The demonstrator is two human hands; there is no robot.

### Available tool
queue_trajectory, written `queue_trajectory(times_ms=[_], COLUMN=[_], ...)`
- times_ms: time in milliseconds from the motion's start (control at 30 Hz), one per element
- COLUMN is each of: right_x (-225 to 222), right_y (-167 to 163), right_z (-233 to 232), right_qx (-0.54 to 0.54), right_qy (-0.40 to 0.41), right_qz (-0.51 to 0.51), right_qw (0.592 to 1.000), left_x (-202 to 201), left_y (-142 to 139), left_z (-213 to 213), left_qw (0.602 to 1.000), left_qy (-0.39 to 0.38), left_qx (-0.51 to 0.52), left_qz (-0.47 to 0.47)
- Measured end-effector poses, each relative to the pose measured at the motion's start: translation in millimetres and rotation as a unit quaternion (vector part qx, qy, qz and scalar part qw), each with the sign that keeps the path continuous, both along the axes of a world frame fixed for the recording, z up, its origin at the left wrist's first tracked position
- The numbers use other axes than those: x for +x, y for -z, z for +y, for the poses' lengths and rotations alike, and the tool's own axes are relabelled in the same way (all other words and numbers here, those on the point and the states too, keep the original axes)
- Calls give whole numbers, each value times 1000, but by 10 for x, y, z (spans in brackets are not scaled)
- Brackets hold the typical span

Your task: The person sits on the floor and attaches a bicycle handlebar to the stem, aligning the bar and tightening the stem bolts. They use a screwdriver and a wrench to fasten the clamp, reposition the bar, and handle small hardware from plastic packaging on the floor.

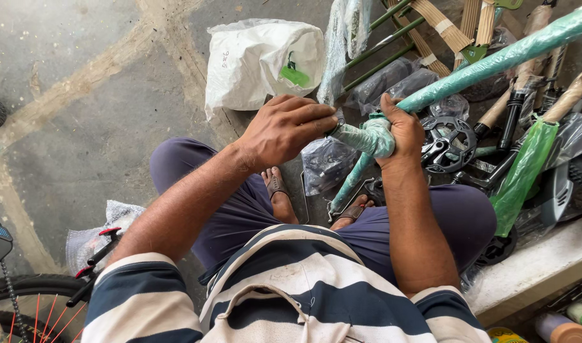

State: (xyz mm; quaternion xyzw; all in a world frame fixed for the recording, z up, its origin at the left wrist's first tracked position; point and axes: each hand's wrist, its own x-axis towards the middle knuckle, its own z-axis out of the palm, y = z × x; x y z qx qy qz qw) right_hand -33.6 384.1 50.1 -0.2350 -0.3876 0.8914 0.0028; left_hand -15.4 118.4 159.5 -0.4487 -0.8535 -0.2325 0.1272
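The concrete floor [81, 95] took most of the view, grey and with pale cracks. The person sat low on it in a striped shirt [291, 292] and dark blue trousers [240, 209], with both feet in sandals [278, 185] between the knees.

On the right side lay a heap of bicycle parts [494, 127] in plastic and paper wrapping, among them a black chainring [448, 143] and a bright green plastic bag [523, 171]. Above the hands stood a white plastic sack [259, 60] with a small green tag on it. At the lower left a bicycle wheel [30, 305] with red spokes was partly visible.

A long frame tube [494, 63], wrapped in green foam sheet, ran from the top right corner down to the middle of the view. The right hand [402, 130] was closed around it near its lower end, with the thumb up. The left hand [284, 127] was just beside, and its fingers [319, 121] were pressed together on the loose end of the green wrapping [367, 136]. This end stood above the feet, in front of the person's knees.
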Motion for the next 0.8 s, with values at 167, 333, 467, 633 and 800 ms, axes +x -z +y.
queue_trajectory(times_ms=[167, 333, 467, 633, 800], right_x=[3, 47, 90, 149, 164], right_y=[38, 82, 120, 56, -53], right_z=[-6, -76, -178, -156, -43], right_qx=[-58, -70, 5, 32, -24], right_qy=[-26, -64, -43, -121, -174], right_qz=[5, 12, 10, 104, 148], right_qw=[998, 995, 999, 987, 973], left_x=[8, 32, 5, -187, -277], left_y=[-8, 15, -22, -195, -274], left_z=[-15, 2, 139, 136, -39], left_qw=[997, 996, 989, 909, 794], left_qy=[21, -16, -101, -58, 141], left_qx=[35, 61, -71, -115, 98], left_qz=[70, 57, -82, -397, -583])
